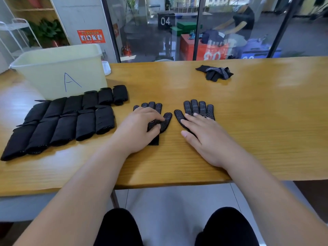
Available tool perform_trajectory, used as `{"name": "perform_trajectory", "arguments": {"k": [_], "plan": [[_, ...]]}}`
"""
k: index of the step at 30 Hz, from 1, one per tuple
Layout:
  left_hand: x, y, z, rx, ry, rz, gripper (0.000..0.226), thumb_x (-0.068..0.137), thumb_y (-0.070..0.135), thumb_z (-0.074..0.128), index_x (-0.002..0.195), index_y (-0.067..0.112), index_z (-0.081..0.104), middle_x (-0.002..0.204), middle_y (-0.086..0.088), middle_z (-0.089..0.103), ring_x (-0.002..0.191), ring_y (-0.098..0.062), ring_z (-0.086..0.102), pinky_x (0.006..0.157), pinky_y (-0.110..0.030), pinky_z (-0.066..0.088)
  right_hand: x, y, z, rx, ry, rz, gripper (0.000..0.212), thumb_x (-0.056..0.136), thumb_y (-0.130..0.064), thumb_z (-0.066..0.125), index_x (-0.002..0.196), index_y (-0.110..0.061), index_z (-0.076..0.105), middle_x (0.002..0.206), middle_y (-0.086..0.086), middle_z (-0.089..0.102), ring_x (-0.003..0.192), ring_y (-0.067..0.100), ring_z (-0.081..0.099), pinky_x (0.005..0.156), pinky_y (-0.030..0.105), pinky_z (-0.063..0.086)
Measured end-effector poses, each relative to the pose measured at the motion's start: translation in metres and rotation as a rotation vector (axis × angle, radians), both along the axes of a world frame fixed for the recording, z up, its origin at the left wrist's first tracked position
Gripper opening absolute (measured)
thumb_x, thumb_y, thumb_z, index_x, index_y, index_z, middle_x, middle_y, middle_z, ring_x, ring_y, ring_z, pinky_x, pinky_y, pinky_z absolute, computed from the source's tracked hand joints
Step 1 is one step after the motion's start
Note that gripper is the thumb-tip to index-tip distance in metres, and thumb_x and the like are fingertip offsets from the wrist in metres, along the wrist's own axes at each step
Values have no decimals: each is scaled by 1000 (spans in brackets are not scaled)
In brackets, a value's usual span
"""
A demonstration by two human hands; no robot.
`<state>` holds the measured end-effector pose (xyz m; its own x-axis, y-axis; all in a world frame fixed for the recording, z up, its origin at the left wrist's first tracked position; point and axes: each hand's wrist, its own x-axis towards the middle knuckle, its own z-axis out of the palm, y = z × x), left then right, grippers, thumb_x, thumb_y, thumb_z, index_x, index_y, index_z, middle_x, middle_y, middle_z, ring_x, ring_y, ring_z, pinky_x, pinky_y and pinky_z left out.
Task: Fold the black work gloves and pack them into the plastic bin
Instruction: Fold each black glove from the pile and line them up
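Tabletop (pixel 248 121): wood grain, smooth, glossy with window glare. Flat gloves (pixel 198 109): black knit cloth, matt, palms covered in small pale grip dots. Folded gloves (pixel 67 119): same matt black cloth, dots at edges. Bin (pixel 53 71): pale yellowish translucent plastic, smooth, blue marker "A" on its wall.

11 bundles (pixel 86 124), 2 flat gloves (pixel 198 108) (1 bin (pixel 53 68))

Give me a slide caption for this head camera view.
Left hand on the left glove, right hand on the right glove, both dots-up on the table beside folded gloves and the bin.
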<state>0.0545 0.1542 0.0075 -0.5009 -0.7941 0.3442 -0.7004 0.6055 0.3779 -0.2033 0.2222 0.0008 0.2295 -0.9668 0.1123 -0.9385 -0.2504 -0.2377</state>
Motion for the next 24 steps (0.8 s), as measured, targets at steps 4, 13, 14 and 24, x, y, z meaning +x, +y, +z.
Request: {"name": "perform_trajectory", "arguments": {"k": [4, 13, 14, 24], "plan": [[4, 4, 4, -24, 123, -11, 12, 98, 22, 71, 105, 28, 78, 108, 18, 66, 107, -10, 59, 96, -27, 47, -2, 3, -1, -117, -107, -8, 71, 104, -63, 18, 158, -28, 49, 169, -12, 36, 160, 9, 20, 132, 39, 17], [8, 0, 4, 35, 60, 38, 7, 91, 32, 80, 93, 36, 74, 97, 19, 61, 96, 3, 54, 80, -13, 39, -5, 1, -2, -112, -164, 6, 44, 112, -39, 42, 151, -27, 59, 162, -14, 47, 157, 5, 26, 129, 31, 21], [8, 0, 4, 36, 61, 42, 6, 91, 33, 80, 93, 36, 75, 97, 19, 61, 96, 2, 54, 80, -13, 40, -5, 1, -2, -116, -171, 8, 43, 112, -38, 43, 150, -28, 59, 162, -14, 47, 157, 5, 26, 130, 33, 22], [-13, 12, 18, 91, 345, 145, 8, 98, 28, 74, 93, 33, 74, 92, 15, 66, 90, -5, 61, 75, -12, 46, -7, 5, 4, -202, -251, 1, 40, 106, -47, 53, 140, -31, 67, 150, -19, 54, 149, 3, 32, 121, 23, 23]]}}
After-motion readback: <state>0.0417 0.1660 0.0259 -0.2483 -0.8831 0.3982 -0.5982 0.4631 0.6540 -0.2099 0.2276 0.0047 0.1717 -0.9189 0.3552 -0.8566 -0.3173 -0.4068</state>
